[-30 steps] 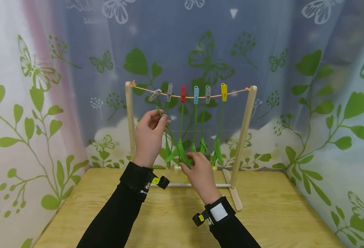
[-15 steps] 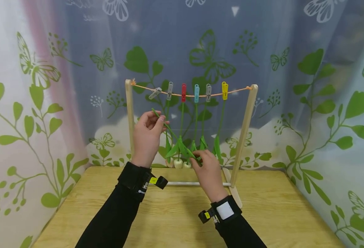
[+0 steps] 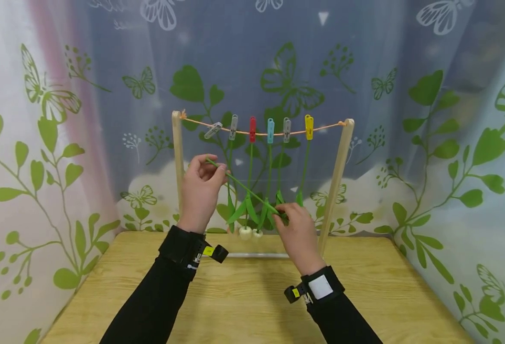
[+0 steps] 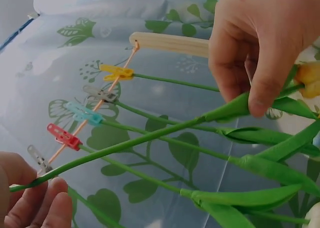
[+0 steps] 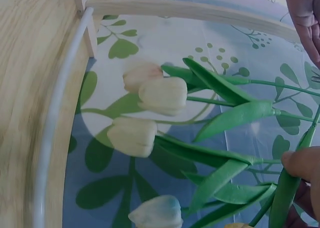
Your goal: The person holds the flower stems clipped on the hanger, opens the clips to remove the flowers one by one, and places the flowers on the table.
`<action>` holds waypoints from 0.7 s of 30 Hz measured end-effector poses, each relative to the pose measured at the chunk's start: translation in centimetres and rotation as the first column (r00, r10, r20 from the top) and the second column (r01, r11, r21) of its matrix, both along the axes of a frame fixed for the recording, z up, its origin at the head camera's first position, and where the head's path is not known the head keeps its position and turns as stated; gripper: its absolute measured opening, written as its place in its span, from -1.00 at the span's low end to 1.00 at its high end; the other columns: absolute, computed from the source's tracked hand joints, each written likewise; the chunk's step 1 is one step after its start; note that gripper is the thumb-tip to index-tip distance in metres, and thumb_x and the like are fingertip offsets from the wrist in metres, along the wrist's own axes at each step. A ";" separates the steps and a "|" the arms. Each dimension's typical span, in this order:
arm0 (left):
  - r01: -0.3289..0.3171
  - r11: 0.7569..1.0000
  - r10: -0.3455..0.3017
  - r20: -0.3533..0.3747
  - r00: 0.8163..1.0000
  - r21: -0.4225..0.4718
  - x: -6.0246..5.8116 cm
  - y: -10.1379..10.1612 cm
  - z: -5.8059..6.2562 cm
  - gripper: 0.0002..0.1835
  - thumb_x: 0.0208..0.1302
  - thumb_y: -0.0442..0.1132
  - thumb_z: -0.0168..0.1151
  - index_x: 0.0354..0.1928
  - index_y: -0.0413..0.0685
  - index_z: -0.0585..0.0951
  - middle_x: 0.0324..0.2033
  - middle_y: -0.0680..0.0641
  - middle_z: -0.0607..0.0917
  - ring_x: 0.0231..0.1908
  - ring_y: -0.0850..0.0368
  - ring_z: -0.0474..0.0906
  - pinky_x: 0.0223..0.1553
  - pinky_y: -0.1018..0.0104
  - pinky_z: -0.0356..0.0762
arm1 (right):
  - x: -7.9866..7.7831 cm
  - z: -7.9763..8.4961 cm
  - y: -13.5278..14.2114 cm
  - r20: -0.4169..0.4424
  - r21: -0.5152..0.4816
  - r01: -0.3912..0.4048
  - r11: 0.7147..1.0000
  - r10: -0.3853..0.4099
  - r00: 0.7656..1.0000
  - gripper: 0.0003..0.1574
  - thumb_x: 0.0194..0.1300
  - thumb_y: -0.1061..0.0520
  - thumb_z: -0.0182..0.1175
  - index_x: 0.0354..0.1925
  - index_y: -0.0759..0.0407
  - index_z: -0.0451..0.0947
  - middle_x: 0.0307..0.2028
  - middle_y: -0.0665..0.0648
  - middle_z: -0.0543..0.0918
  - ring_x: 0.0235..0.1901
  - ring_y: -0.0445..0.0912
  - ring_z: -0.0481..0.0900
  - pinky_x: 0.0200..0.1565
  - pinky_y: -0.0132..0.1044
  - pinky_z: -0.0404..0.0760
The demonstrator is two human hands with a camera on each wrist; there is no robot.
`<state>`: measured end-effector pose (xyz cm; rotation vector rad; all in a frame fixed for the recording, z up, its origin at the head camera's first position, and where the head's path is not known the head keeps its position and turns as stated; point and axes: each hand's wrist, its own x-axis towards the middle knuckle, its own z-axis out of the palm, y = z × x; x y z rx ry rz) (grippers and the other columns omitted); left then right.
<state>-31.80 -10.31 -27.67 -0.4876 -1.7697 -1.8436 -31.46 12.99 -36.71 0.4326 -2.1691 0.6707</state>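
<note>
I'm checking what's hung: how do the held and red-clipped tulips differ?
The held tulip slants between left hand and right hand; the hanging tulip points down. The held tulip's stem is unclipped; the hanging tulip's is in the red clothespin. Both have green stems and leaves.

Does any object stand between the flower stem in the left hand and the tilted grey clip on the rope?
Nothing visible does: in the head view, the stem held by the left hand ends below the tilted grey clip, and only the printed curtain shows in the gap.
</note>
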 end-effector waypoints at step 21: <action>-0.198 0.875 0.181 -0.081 0.980 -0.442 0.0 -1.9 -1.8 -0.73 0.43 -0.05 0.35 0.10 0.14 0.68 0.01 0.02 0.72 0.03 0.04 0.64 0.15 0.21 0.60 | -0.7 2.5 3.5 -0.224 0.165 0.144 0.976 -0.105 0.969 -0.79 0.22 0.23 0.53 -0.15 0.18 0.77 -0.21 0.19 0.73 -0.22 0.15 0.65 -0.22 -0.05 0.74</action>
